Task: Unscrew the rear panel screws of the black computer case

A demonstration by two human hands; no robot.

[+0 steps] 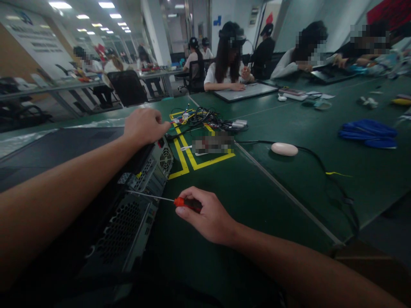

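A broad, dim workroom, lit from the ceiling and furnished with long tables.

Beyond the left part of the far edge of the green table [244,192], a black office chair [126,87] is set; another dark chair [196,77] is placed nearer the middle of that edge, farther back. Grey tables [51,90] are ranged on the left. Light is given by rows of ceiling lights [60,5], and the view is broken by a white pillar [159,36]. The left wall [32,34] is marked with blurred lettering; a red banner [388,13] is seen high beyond the far edge's right end.
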